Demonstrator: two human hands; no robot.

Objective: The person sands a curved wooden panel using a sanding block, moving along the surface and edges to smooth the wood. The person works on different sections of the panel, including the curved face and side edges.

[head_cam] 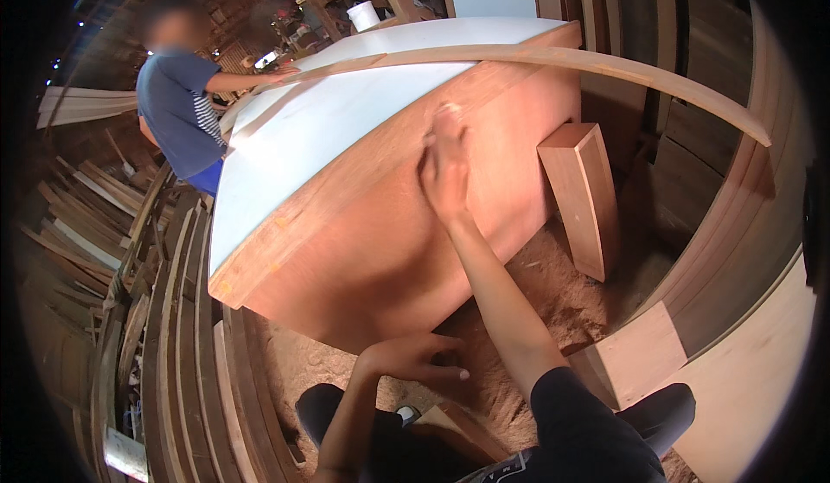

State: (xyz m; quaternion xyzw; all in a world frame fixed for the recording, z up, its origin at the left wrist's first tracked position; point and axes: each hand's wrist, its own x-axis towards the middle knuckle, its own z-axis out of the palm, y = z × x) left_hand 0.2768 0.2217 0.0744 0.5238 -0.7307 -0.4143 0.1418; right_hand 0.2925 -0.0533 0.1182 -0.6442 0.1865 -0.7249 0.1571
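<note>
A large panelled wooden piece (pixel 363 243) stands tilted before me, with a pale, glossy sheet (pixel 324 133) on top and a solid wood edge strip (pixel 337 178). My right hand (pixel 447 165) is raised against its wooden side just below the strip; it is blurred, and whether it holds a small thing cannot be told. Below the lower edge hangs my left hand (pixel 418 360), its fingers loosely bent and holding nothing. A long, thin wooden strip (pixel 583 58) lies across the top and juts out to the right.
A person (pixel 181 107) stands at the upper left, an arm stretched to the long strip. Stacked boards (pixel 188 327) run along the left. A wooden block (pixel 580 204) props the right side; more panels (pixel 726 256) stand at right. Sawdust (pixel 551 295) covers the floor. A white bucket (pixel 363 16) stands behind.
</note>
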